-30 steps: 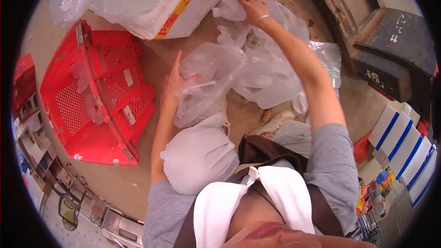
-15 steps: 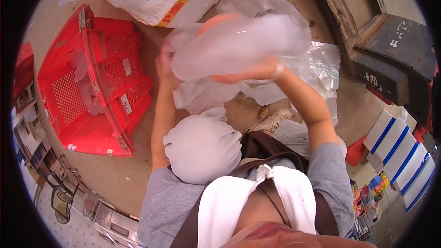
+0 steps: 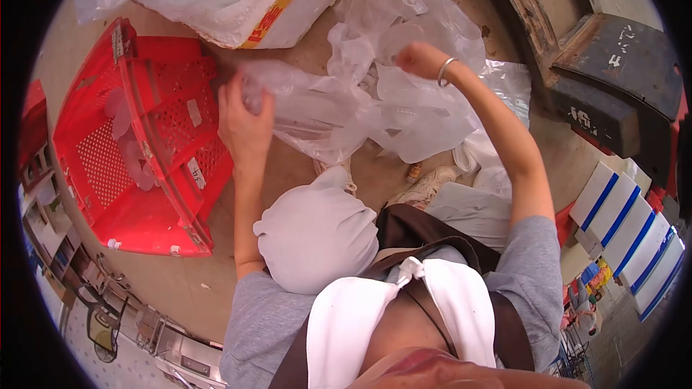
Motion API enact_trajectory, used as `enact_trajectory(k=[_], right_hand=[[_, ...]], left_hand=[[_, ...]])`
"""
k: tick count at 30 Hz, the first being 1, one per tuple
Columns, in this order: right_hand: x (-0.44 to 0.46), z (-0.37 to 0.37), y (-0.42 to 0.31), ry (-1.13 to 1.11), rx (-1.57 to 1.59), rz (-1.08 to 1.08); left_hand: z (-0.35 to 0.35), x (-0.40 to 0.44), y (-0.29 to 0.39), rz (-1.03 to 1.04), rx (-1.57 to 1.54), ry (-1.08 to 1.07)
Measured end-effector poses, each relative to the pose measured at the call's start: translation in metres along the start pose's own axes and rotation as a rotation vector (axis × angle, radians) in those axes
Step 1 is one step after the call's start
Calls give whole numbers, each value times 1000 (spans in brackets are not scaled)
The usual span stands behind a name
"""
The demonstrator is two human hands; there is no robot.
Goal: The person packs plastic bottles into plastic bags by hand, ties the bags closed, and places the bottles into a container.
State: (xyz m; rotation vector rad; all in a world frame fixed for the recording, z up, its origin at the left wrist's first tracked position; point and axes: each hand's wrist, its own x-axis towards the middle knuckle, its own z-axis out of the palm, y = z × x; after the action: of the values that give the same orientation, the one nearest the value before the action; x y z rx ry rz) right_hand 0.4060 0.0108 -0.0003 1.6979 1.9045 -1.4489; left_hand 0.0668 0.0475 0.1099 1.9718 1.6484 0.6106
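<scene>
My left hand (image 3: 245, 119) has its fingers and thumb curved around a bunched end of a clear plastic bag (image 3: 310, 104). Toward the right, my right hand (image 3: 424, 61), with a bangle at the wrist, is curled closed against the crumpled clear plastic sheeting (image 3: 393, 0); the fingertips are partly hidden. Between my hands the thin plastic spreads out above the floor, in front of my knees. Left of my left hand stands a red plastic crate (image 3: 205, 194) with a few translucent round pieces (image 3: 133, 151) inside.
A white foam box (image 3: 285, 18) with a yellow-red printed strip, lined with plastic, stands at the far side. A dark machine base (image 3: 613, 65) is at the right. White panels with blue stripes (image 3: 620, 216) lean farther right. A small bottle (image 3: 414, 171) lies near my shoe (image 3: 436, 181).
My hands have moved apart: the right one went farther away and curled closed, the left shifted slightly left. The blurred translucent bundle between them is now spread, lower plastic.
</scene>
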Motion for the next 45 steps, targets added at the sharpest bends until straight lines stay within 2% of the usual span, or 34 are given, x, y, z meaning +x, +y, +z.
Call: enact_trajectory(k=[1, 4, 6, 7, 10, 13, 16, 18, 20, 21, 23, 25, 26, 28, 29, 32, 35, 38, 41, 44, 45], right_hand=[[-2, 20, 7, 21, -96, 6], [-14, 60, 4, 50, -306, 65], [-3, 73, -9, 34, -328, 177], [1, 74, 5, 67, -365, 100], [14, 73, 33, 138, -229, 47], [-14, 42, 12, 437, 181, -11], [-65, -12, -25, 623, 335, -95], [-98, -36, -48, 719, 587, -157], [-126, -58, -75, 837, 575, -219], [-133, -63, -84, 840, 630, -321], [-143, -66, -100, 848, 734, -526], [-142, -57, -129, 757, 947, -678], [-136, -54, -139, 730, 943, -713], [-122, -46, -154, 696, 825, -737], [-113, -38, -158, 692, 716, -722], [-83, -13, -168, 655, 536, -613], [-46, 9, -174, 596, 418, -375], [-13, 38, -186, 562, 92, -375], [8, 61, -207, 489, -174, -173], [16, 54, -200, 471, -69, -119], [20, 57, -187, 575, 0, -271]], left_hand=[[1, -2, 20, 98, 164, 5], [22, -7, 36, 300, 229, -72], [20, -1, 48, 303, 153, 20], [17, 1, 54, 303, 115, 62], [16, 5, 73, 526, -152, 180], [52, 0, 75, 522, -449, -548], [95, -10, 60, 770, -18, -675], [78, -9, 55, 722, 68, -266], [46, -11, 31, 729, 187, 149], [31, -13, 20, 757, 258, 365], [4, -1, 35, 530, 239, 430], [-3, 6, 26, 297, 33, 192], [-6, 10, 21, 165, -52, 96], [7, 11, -1, -291, -530, -252], [10, 12, -2, -228, -499, -255], [12, 11, 0, 260, -370, 98], [4, 1, -14, -71, -698, -15], [15, 1, 4, 16, -736, 53], [25, 7, 7, 88, -591, 31], [28, 19, -16, 26, -683, 165], [28, 19, -22, 35, -618, 200]])
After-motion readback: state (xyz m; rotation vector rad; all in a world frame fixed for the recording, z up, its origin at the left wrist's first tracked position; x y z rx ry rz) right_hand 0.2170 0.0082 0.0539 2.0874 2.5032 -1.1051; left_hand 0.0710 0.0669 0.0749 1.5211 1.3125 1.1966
